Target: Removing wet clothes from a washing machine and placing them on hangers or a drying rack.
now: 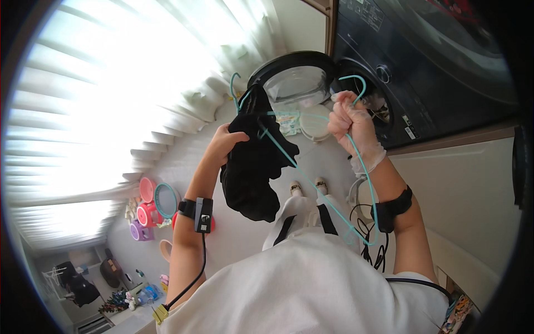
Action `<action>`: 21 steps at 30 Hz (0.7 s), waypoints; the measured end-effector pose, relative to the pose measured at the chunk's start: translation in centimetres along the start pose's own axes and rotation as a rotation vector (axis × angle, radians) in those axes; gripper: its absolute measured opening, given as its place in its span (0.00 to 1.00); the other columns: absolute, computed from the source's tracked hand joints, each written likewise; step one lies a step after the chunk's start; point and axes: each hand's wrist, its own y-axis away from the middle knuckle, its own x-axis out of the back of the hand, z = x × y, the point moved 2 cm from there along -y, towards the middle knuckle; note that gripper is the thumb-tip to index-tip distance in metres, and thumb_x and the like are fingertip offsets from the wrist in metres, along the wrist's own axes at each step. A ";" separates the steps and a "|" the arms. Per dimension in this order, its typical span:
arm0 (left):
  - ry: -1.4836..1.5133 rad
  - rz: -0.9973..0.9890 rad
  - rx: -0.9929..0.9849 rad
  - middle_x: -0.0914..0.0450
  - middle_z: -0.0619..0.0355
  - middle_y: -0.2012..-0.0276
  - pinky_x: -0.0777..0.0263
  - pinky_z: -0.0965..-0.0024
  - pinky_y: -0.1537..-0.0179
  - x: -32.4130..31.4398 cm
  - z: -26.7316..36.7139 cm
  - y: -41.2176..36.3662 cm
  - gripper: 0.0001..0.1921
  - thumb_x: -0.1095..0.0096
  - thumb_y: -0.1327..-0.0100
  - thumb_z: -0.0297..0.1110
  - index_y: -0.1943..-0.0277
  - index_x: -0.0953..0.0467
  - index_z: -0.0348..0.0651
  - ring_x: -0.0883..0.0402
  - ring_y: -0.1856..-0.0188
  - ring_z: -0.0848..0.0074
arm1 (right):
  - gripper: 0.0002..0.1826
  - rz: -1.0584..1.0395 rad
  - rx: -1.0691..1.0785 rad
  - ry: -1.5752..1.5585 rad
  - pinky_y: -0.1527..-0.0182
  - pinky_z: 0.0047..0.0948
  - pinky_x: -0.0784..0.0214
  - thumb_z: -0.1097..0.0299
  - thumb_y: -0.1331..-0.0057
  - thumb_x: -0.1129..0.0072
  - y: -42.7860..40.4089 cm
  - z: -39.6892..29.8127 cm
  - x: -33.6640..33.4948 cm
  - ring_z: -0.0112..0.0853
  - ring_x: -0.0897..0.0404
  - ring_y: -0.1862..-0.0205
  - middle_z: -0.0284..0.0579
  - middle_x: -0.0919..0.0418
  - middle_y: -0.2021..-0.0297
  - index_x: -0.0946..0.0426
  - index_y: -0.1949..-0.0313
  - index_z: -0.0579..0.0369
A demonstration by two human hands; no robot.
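Note:
My left hand (228,144) grips a black garment (252,175) at its upper left edge, with the thumb over the cloth. The hook of a teal hanger (232,89) rises at the top of this garment; the rest of that hanger is mostly hidden by the cloth. In a clear disposable glove, my right hand (352,123) is closed around a second teal wire hanger (311,181) just below its hook. One end of this hanger overlaps the garment's right side; whether it touches the cloth I cannot tell. Its other end hangs near my shirt.
Ahead stands a dark front-loading machine (375,46), its round door (296,79) swung out and laundry (377,106) inside the drum. A white round-topped object (315,123) and a printed packet (288,123) lie beneath the door. Pale curtains (104,104) and plastic stools (147,215) are leftward.

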 end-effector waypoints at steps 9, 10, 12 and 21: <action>0.044 0.127 0.049 0.19 0.52 0.68 0.25 0.73 0.67 0.3 -1.9 -0.6 0.17 0.35 0.42 0.36 0.58 0.24 0.28 0.19 0.69 0.74 | 0.10 -0.034 0.167 0.225 0.77 0.20 0.54 0.66 0.28 0.60 0.8 -3.3 -1.4 0.18 0.50 0.82 0.28 0.48 0.83 0.31 0.60 0.58; 0.042 0.124 0.050 0.19 0.52 0.68 0.25 0.73 0.67 0.1 -1.8 -0.6 0.17 0.35 0.42 0.36 0.58 0.24 0.28 0.19 0.69 0.74 | 0.10 -0.031 0.169 0.225 0.77 0.20 0.54 0.66 0.28 0.60 1.3 -3.3 -1.2 0.18 0.50 0.82 0.28 0.48 0.83 0.31 0.60 0.58; 0.073 0.096 0.079 0.19 0.53 0.69 0.25 0.73 0.67 -0.4 -1.6 -0.2 0.15 0.36 0.45 0.30 0.59 0.24 0.27 0.20 0.70 0.74 | 0.11 -0.037 0.017 0.309 0.78 0.20 0.54 0.65 0.28 0.61 2.4 -3.0 -0.7 0.18 0.50 0.82 0.28 0.47 0.83 0.32 0.61 0.57; -0.089 0.056 -0.012 0.20 0.55 0.73 0.27 0.74 0.70 -0.7 -2.4 -0.9 0.14 0.39 0.51 0.24 0.61 0.24 0.25 0.21 0.74 0.73 | 0.09 -0.122 -0.192 0.317 0.78 0.19 0.54 0.66 0.28 0.60 6.1 0.8 -2.6 0.19 0.48 0.83 0.29 0.46 0.83 0.32 0.62 0.57</action>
